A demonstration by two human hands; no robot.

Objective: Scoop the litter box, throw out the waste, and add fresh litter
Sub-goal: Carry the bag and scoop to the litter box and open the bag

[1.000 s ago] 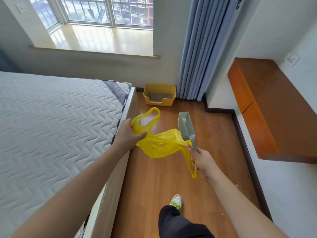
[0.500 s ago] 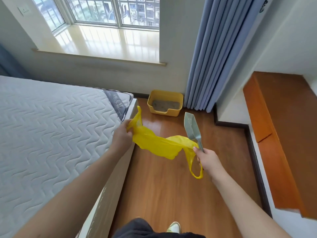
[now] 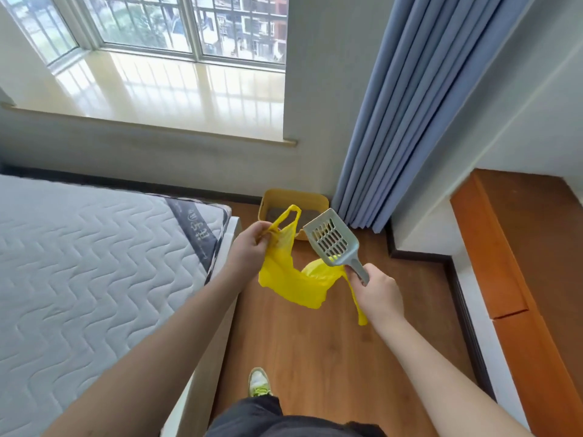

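My shoe is planted on the wooden floor, mid-stride. Just ahead, my left hand pinches one handle of the yellow bag, and my right hand is curled round the grey scoop handle with the bag's other handle trailing below it. A second ago the scoop stood edge-on; now I have tilted it so its slotted face looks up at me, and the bag hangs stretched between my hands. I have also walked closer, so the yellow litter box sits larger, partly hidden behind bag and scoop, on the floor beside the blue curtain. I judge scooping has not begun; I am still arriving. The mattress runs along my left, an orange cabinet on my right, the windowsill beyond.
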